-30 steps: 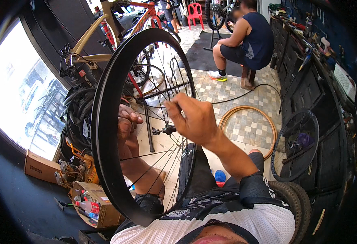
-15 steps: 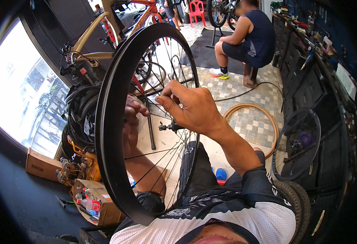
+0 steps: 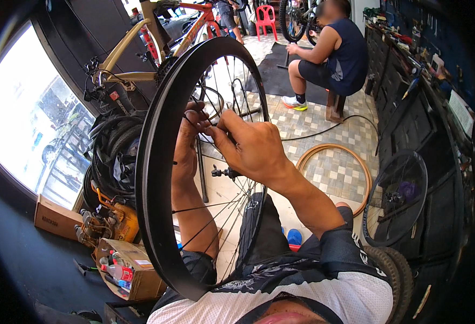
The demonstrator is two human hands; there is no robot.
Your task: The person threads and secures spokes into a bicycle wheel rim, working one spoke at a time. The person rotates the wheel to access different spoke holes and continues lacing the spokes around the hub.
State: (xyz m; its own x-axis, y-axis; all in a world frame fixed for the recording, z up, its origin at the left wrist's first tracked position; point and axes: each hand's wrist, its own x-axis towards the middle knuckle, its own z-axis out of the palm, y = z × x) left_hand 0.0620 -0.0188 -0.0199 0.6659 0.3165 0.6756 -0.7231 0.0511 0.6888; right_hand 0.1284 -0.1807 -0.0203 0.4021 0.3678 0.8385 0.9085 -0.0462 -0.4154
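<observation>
A deep black bicycle wheel rim (image 3: 154,162) stands upright before me, its lower part against my body. Thin black spokes (image 3: 210,206) run to the hub (image 3: 226,172). Reaching through from the rim's side, my left hand (image 3: 186,146) has its fingers curled at a dark thin spoke by the far part of the wheel. My right hand (image 3: 253,148) is closed in a pinch of thumb and forefinger, meeting the left fingertips at that spoke. The exact spot between the fingertips is partly hidden.
Left lie a cardboard box of bottles (image 3: 140,270), a yellow tool (image 3: 124,221) and piled tyres (image 3: 121,137). Bike frames (image 3: 124,48) stand behind. A tan tyre (image 3: 368,178) lies on the floor; another wheel (image 3: 424,189) leans right. Ahead, a person (image 3: 345,54) sits on a stool.
My left hand has risen toward my right, and their fingertips now meet at the spoke. The wheel has shifted slightly right and down in view.
</observation>
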